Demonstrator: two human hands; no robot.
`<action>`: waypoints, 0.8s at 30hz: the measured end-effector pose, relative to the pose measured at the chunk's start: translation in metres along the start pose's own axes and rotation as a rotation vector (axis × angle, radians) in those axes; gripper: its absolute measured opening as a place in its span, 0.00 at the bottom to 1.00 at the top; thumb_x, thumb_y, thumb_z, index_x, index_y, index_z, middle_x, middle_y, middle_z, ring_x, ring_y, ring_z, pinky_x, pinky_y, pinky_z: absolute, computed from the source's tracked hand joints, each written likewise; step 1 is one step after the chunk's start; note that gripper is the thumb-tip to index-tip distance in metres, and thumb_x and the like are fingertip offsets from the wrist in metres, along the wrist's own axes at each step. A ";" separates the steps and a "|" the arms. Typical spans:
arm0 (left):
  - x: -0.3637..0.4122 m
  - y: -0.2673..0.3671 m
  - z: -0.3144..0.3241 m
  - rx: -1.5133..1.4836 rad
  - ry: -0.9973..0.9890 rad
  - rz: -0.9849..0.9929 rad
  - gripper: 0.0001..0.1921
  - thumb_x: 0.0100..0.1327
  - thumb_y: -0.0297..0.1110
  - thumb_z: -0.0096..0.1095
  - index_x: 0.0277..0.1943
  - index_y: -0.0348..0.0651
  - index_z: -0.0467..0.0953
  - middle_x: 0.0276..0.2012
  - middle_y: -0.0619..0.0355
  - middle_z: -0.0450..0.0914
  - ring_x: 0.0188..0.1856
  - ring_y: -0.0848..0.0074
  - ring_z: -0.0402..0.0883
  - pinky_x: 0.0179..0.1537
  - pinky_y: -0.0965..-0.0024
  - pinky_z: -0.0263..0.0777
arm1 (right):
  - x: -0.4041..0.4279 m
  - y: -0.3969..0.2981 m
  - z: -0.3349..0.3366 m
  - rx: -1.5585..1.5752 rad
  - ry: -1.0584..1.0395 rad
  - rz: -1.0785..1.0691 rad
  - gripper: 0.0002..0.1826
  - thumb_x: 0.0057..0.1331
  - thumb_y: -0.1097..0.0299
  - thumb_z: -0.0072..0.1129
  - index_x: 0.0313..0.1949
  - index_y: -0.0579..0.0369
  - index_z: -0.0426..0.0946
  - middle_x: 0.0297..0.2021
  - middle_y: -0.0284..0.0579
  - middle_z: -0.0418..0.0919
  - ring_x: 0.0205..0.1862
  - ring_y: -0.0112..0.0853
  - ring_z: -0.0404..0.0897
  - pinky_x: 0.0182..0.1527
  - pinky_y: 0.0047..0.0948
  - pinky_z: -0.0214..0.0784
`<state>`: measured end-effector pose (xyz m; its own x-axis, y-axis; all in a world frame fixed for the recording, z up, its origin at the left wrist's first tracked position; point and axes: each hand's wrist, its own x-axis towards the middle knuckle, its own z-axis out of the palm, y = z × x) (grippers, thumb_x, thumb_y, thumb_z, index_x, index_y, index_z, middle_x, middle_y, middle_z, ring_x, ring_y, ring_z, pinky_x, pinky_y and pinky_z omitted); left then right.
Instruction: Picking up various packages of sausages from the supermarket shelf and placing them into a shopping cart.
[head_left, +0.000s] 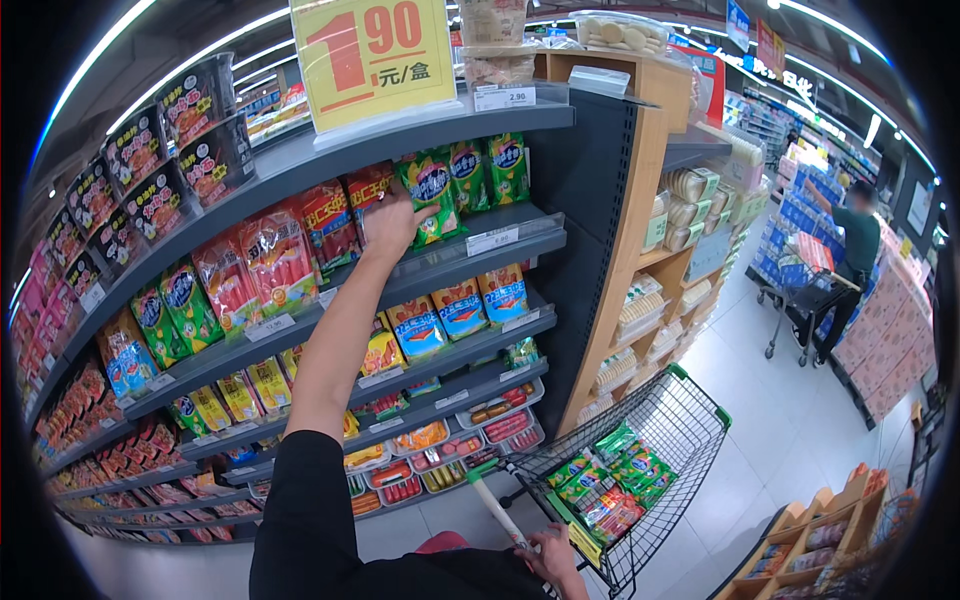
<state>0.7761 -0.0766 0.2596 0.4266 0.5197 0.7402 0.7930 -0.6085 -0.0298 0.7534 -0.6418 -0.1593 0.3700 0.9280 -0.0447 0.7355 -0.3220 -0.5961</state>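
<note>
My left hand (394, 223) reaches onto the second shelf, its fingers at a green bag of packaged snacks (431, 196) and beside red bags of sausages (367, 187). Whether the fingers grip the green bag cannot be told. More green bags (508, 169) stand to its right. Down at the bottom, my right hand (553, 553) lies at the white handle (499, 514) of a wire shopping cart (701, 442). Inside the cart are several green bags (643, 469) and red packs of sausages (616, 514).
Shelf edges (480, 274) with price tags run along the left. A yellow price sign (375, 60) stands on top. A wooden rack (622, 300) of boxed goods adjoins the shelf. A person (855, 232) with another cart (814, 289) is at right. A wooden display (817, 532) stands at lower right.
</note>
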 end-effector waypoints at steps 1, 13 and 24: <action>-0.001 0.003 -0.006 -0.055 -0.022 -0.045 0.44 0.61 0.72 0.67 0.56 0.30 0.72 0.35 0.42 0.87 0.38 0.49 0.89 0.37 0.51 0.83 | 0.002 -0.001 -0.001 0.023 -0.034 0.046 0.23 0.63 0.44 0.72 0.47 0.46 0.87 0.37 0.40 0.87 0.59 0.48 0.75 0.69 0.47 0.60; -0.209 0.102 -0.085 -0.772 -0.300 0.533 0.11 0.67 0.41 0.68 0.40 0.44 0.77 0.30 0.51 0.82 0.31 0.54 0.85 0.32 0.55 0.76 | -0.004 0.006 0.006 0.035 -0.077 0.120 0.25 0.61 0.43 0.74 0.52 0.42 0.88 0.43 0.38 0.88 0.68 0.52 0.66 0.67 0.49 0.67; -0.488 0.091 0.048 -0.730 -0.910 0.498 0.31 0.65 0.50 0.72 0.66 0.45 0.73 0.66 0.43 0.69 0.65 0.49 0.72 0.63 0.48 0.67 | -0.011 -0.014 0.004 0.048 -0.045 0.079 0.22 0.63 0.52 0.71 0.52 0.50 0.85 0.42 0.45 0.86 0.63 0.48 0.73 0.71 0.46 0.60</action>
<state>0.6610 -0.3573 -0.1367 0.9823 0.1863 0.0197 0.1610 -0.8934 0.4193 0.7365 -0.6461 -0.1537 0.3996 0.9077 -0.1282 0.6768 -0.3864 -0.6266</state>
